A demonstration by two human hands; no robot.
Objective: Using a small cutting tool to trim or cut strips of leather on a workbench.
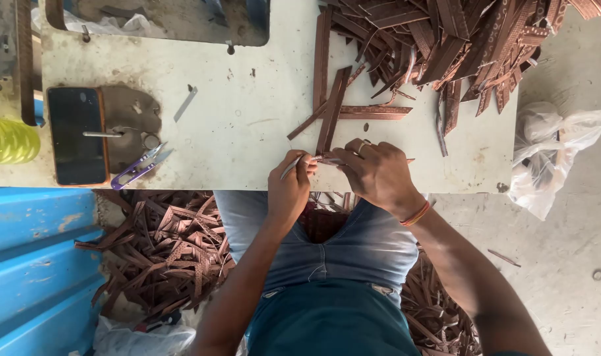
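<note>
- The white table (247,125) carried a pile of brown strips (458,39) at its far right.
- Your right hand (378,173) pinched a brown strip (331,118) at the near edge.
- Your left hand (290,188) gripped a thin metal tool (291,166) beside it.

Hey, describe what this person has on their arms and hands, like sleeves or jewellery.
Both forearms are bare, with no sleeves in view and no gloves. The right hand has a ring on one finger and an orange-red thread band around the wrist. The left hand shows no ring or band that can be made out.
</note>
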